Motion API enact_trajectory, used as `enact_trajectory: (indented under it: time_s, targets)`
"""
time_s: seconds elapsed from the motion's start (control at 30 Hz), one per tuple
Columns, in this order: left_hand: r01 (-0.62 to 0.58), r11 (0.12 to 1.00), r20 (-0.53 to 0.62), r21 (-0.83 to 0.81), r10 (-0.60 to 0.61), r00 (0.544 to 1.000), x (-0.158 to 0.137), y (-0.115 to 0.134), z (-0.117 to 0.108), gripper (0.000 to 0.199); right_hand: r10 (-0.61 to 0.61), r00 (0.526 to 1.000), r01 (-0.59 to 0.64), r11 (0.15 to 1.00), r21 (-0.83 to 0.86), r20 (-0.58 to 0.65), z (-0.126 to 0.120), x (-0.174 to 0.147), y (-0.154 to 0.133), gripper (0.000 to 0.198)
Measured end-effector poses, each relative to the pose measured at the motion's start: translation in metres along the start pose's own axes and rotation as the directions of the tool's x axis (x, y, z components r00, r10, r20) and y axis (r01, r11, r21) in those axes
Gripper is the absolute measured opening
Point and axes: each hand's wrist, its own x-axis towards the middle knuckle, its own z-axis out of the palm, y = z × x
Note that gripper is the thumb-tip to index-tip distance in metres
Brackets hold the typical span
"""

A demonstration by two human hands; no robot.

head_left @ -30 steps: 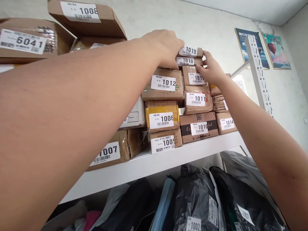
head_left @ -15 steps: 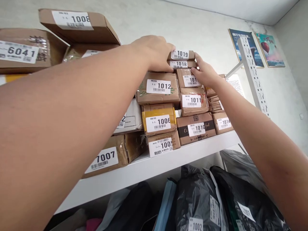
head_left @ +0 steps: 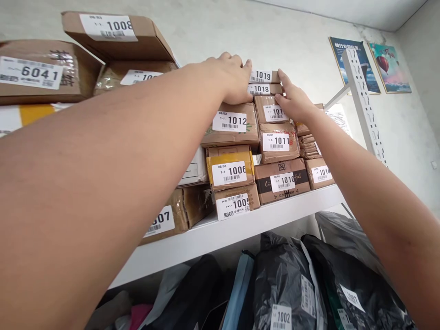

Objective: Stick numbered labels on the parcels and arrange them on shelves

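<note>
Two thin cardboard boxes, labelled 1019 (head_left: pixel 275 76) and 1018 (head_left: pixel 275 89), lie flat one on the other at the top of a stack. My left hand (head_left: pixel 232 78) is closed against their left ends, its fingertips partly hidden behind them. At the right ends, my right hand (head_left: pixel 292 97) grips the pair with its thumb low and fingers up. Directly beneath is a small box with a label starting 101 (head_left: pixel 262 110), above the box labelled 1011 (head_left: pixel 287 153). Below my left wrist sits the box labelled 1012 (head_left: pixel 227 136).
A white shelf (head_left: pixel 206 245) carries several labelled boxes, among them 1010 (head_left: pixel 263 183), 1006 (head_left: pixel 213 160) and 1008 (head_left: pixel 146 36). A perforated white post (head_left: pixel 360 101) rises at the right. Black plastic parcels (head_left: pixel 275 275) stand on the level below.
The whole view has shifted slightly. My left hand has moved a little right along the boxes' left side, covering more of their left ends. My right hand keeps its place at the right ends.
</note>
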Motion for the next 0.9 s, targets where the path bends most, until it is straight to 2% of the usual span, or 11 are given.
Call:
enact_trajectory:
  time_s: [0.13,0.23,0.37,0.47,0.57,0.7,0.77,0.83,0.87,0.9]
  targets:
    - [0.022,1.000,0.023,-0.007,-0.022,1.000,0.004,-0.001,0.000,0.088,0.013,1.000,-0.012,0.999,-0.042,0.024,-0.002,0.002,-0.003,0.066]
    - [0.049,0.994,0.037,-0.094,-0.046,0.998,0.002,-0.007,-0.006,0.081,0.014,1.000,-0.012,0.998,-0.056,0.027,-0.003,0.000,-0.003,0.069]
    - [0.122,0.973,0.022,-0.195,-0.120,0.993,-0.011,-0.023,-0.010,0.073,-0.021,1.000,0.021,1.000,0.010,-0.004,-0.004,-0.003,0.006,0.067]
    - [0.153,0.972,0.021,-0.180,-0.151,0.988,-0.021,-0.034,-0.002,0.073,-0.032,0.999,0.033,0.999,0.023,-0.018,0.000,-0.004,0.010,0.060]
    - [0.118,0.973,-0.002,-0.200,-0.121,0.993,-0.026,-0.040,0.010,0.073,-0.018,0.999,0.019,1.000,0.024,-0.040,0.001,-0.007,0.005,0.055]
    - [0.152,0.964,-0.025,-0.219,-0.161,0.987,-0.028,-0.038,0.015,0.076,0.011,0.990,-0.007,1.000,0.029,-0.139,-0.018,-0.016,0.002,0.057]
    - [0.186,0.958,-0.016,-0.219,-0.194,0.981,-0.028,-0.036,0.014,0.077,0.100,0.965,-0.093,0.995,0.040,-0.241,-0.034,-0.026,0.012,0.059]
    - [0.192,0.958,-0.008,-0.213,-0.198,0.980,-0.028,-0.035,0.012,0.078,0.262,0.903,-0.231,0.964,0.130,-0.340,-0.049,-0.042,0.028,0.061]
    - [0.188,0.959,-0.001,-0.212,-0.193,0.981,-0.029,-0.035,0.012,0.078,0.366,0.863,-0.305,0.927,0.217,-0.348,-0.054,-0.051,0.038,0.063]
    - [0.183,0.959,0.004,-0.217,-0.186,0.982,-0.030,-0.035,0.012,0.079,0.479,0.824,-0.385,0.865,0.321,-0.302,-0.058,-0.062,0.048,0.066]
